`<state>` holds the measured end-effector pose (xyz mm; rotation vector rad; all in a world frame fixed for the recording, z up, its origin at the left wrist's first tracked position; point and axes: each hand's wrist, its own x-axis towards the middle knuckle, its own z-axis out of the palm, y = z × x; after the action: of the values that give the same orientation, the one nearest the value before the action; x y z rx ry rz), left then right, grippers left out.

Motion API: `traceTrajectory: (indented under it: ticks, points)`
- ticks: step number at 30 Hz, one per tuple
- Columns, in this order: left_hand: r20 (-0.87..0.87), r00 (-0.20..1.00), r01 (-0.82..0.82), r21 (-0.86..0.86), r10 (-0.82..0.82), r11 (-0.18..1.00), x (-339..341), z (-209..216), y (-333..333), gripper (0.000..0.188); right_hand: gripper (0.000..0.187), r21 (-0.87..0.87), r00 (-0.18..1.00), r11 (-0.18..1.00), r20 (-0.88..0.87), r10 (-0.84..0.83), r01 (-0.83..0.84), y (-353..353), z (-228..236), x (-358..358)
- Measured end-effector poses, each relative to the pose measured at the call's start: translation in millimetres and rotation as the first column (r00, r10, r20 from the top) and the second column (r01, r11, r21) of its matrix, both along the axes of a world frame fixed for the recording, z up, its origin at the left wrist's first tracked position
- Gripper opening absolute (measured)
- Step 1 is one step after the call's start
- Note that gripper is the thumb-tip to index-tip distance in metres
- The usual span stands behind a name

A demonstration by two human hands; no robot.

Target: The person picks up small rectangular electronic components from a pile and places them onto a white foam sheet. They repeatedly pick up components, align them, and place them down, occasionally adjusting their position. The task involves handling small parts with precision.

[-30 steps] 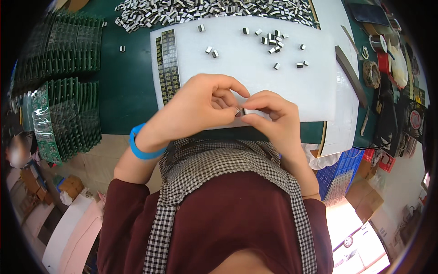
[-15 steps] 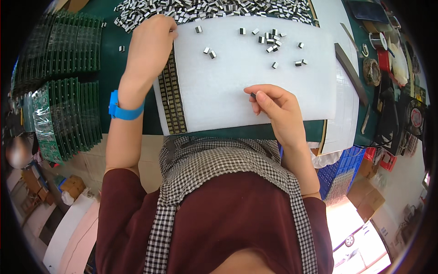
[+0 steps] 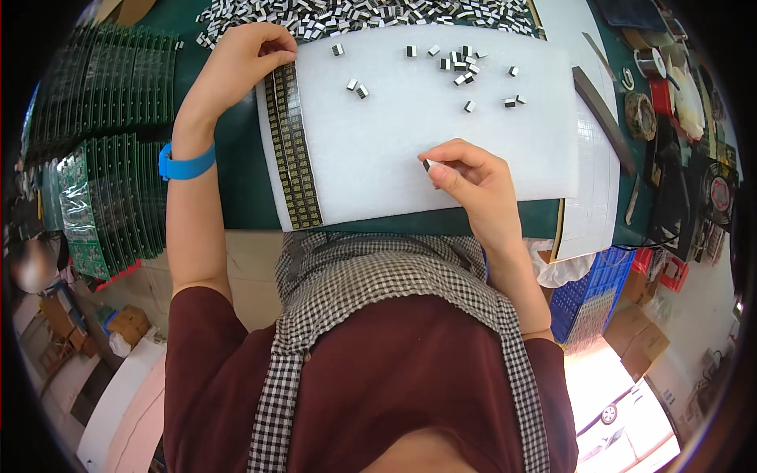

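A white foam sheet lies in front of me, with rows of small black parts with gold-coloured marks set side by side along its left edge. At the far end of these rows is my left hand, its thumb and forefinger pinched together; whatever is between them is too small or hidden to make out. Above the sheet's near middle, my right hand pinches a small black-and-white block between thumb and fingertips. Several similar loose blocks are scattered over the sheet's far half.
Beyond the sheet spreads a big heap of black-and-white blocks. Green circuit boards stand in rows at the left. On the right are a dark flat bar, a roll of tape and a wire spool.
My left wrist and forearm have swung left, with the fingers still at the rows' far end. The foam sheet and its blocks have shifted slightly left. My right hand has moved slightly.
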<state>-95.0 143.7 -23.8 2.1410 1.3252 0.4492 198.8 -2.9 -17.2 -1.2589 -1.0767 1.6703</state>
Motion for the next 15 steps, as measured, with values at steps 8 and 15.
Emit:
traceTrajectory:
  ticks: [8,15]
  points:
    - [0.373,0.916,-0.166,0.015,0.148,0.986,-5.4,-6.5,-5.7,0.018,0.014,0.076,0.993,0.99,-0.044,-0.114,0.117,-0.2,-2.1,0.1]
    - [0.661,0.334,0.48,-0.733,0.672,0.483,92.6,8.1,-128.8,0.02,0.026,0.719,0.877,0.694,0.32,-0.357,0.02,-15.4,9.2,-15.5]
